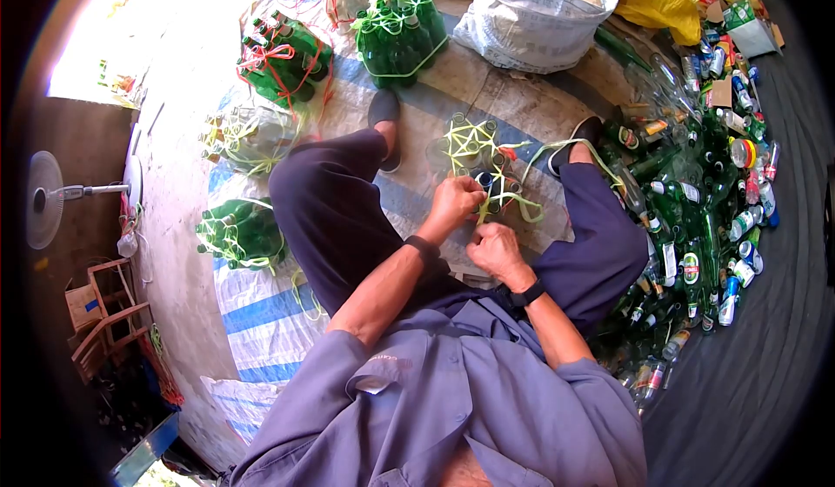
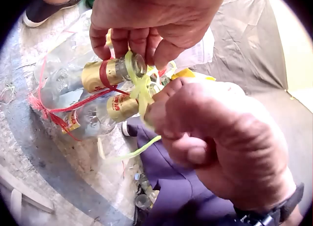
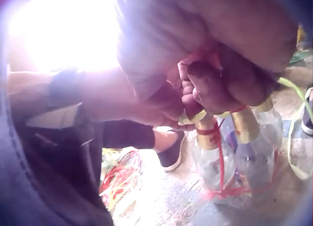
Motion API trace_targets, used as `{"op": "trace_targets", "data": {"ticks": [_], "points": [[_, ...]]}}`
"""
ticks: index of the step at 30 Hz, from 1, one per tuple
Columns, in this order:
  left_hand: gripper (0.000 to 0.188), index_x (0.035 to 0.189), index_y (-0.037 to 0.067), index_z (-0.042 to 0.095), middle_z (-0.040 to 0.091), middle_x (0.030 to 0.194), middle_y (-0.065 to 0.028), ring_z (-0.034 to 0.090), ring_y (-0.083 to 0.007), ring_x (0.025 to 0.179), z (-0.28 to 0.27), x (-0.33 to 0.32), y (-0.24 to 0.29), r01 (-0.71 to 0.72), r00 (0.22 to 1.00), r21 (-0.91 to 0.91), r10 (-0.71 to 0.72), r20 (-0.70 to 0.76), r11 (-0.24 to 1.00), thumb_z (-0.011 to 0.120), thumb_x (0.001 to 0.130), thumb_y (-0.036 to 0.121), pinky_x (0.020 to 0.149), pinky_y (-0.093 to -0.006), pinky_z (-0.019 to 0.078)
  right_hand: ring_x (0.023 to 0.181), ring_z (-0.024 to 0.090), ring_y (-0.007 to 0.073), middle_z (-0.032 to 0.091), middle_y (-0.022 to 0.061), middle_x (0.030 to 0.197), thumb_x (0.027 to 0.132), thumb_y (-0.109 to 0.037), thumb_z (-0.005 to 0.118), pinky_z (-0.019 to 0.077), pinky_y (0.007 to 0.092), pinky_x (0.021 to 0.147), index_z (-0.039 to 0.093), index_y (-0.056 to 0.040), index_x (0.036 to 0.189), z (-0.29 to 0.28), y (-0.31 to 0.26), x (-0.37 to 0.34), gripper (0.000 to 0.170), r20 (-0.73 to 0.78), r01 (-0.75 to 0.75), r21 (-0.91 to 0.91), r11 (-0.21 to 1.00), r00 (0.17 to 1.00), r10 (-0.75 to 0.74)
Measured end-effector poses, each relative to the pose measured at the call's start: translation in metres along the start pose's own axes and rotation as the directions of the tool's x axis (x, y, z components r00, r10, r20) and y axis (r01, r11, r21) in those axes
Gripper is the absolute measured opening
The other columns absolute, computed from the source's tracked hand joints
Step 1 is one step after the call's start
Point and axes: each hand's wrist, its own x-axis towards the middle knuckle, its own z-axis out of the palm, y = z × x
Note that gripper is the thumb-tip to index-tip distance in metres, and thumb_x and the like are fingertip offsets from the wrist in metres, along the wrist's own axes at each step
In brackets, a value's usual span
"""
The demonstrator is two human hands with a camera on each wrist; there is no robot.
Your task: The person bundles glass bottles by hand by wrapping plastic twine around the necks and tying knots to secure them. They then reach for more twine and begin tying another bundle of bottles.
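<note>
Between the knees stands a bundle of clear glass bottles (image 2: 68,86) with gold neck labels, wound with red string (image 2: 73,107) and yellow-green plastic strap (image 1: 470,143). My left hand (image 1: 458,202) is at the near bottle necks, its bent fingertips pinching the strap beside a bottle's mouth. Close by, my right hand (image 1: 500,252) is curled tightly, gripping strap beside the necks; its fingers partly hide the strap in the right wrist view. A loose strap end (image 2: 139,150) hangs below the hands, and another length trails toward the right foot.
Tied bundles of green bottles (image 1: 400,39) stand ahead and at left. A white woven sack (image 1: 544,22) sits at the back. Loose bottles and cans (image 1: 696,217) pile up along the right. A striped tarp (image 1: 261,313) covers floor at left, near a fan (image 1: 43,198).
</note>
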Motion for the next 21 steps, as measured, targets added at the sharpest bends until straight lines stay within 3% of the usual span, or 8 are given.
{"op": "trace_targets", "data": {"ticks": [2,10,13,16,18,21], "points": [[0.019,0.083,-0.001,0.070,0.067,0.068,-0.0042,0.058,-0.0092,0.065,0.001,0.002,-0.003,0.002,1.000,-0.004,-0.002,0.011,1.000,0.072,0.079,0.017,0.059,-0.0294,0.0480,0.073,0.065,0.0448,0.064,0.0266,0.076,0.074,-0.017,0.060,0.0519,0.0524,0.069,0.067,0.0005,0.072,0.008,0.001,-0.010,0.019,0.116,0.073,-0.186,0.980,0.992,-0.051],[0.015,0.087,-0.001,0.072,0.068,0.071,-0.0046,0.059,-0.0090,0.066,0.004,0.006,-0.010,-0.028,0.999,0.012,0.028,0.024,1.000,0.069,0.080,0.012,0.063,-0.0293,0.0488,0.077,0.064,0.0467,0.064,0.0266,0.075,0.069,-0.017,0.060,0.0511,0.0535,0.074,0.068,0.0003,0.073,0.006,0.004,-0.011,0.020,0.284,-0.016,-0.072,0.997,0.958,0.036],[0.014,0.087,-0.001,0.072,0.069,0.071,-0.0044,0.059,-0.0090,0.066,0.004,0.004,-0.007,-0.022,1.000,0.005,0.022,0.019,1.000,0.069,0.080,0.011,0.063,-0.0291,0.0488,0.078,0.063,0.0477,0.064,0.0265,0.076,0.068,-0.015,0.059,0.0508,0.0534,0.075,0.068,0.0002,0.073,0.002,0.004,-0.014,0.019,0.326,-0.021,-0.084,0.996,0.944,0.047],[0.014,0.086,-0.002,0.072,0.069,0.071,-0.0043,0.058,-0.0088,0.065,0.003,0.004,-0.006,-0.016,1.000,-0.001,0.016,0.012,1.000,0.069,0.079,0.010,0.062,-0.0289,0.0485,0.076,0.064,0.0434,0.065,0.0232,0.075,0.067,-0.017,0.060,0.0519,0.0487,0.072,0.068,-0.0010,0.072,0.000,0.015,-0.018,0.019,0.300,0.029,-0.149,0.988,0.954,0.018],[0.013,0.085,-0.002,0.072,0.069,0.070,-0.0043,0.058,-0.0087,0.065,0.005,0.007,-0.008,-0.002,1.000,-0.028,0.003,0.014,1.000,0.069,0.079,0.010,0.061,-0.0288,0.0483,0.079,0.064,0.0444,0.065,0.0242,0.076,0.066,-0.018,0.061,0.0516,0.0491,0.074,0.068,-0.0006,0.071,0.001,0.023,-0.020,0.020,0.366,0.013,-0.246,0.969,0.927,0.080],[0.013,0.084,-0.002,0.073,0.068,0.069,-0.0041,0.058,-0.0087,0.063,0.008,0.012,-0.015,0.011,1.000,-0.075,-0.010,0.014,0.997,0.070,0.078,0.010,0.060,-0.0287,0.0478,0.080,0.063,0.0457,0.065,0.0255,0.077,0.065,-0.018,0.061,0.0512,0.0501,0.074,0.067,-0.0008,0.070,0.006,0.034,-0.024,0.019,0.419,-0.028,-0.241,0.970,0.899,0.130]]}}
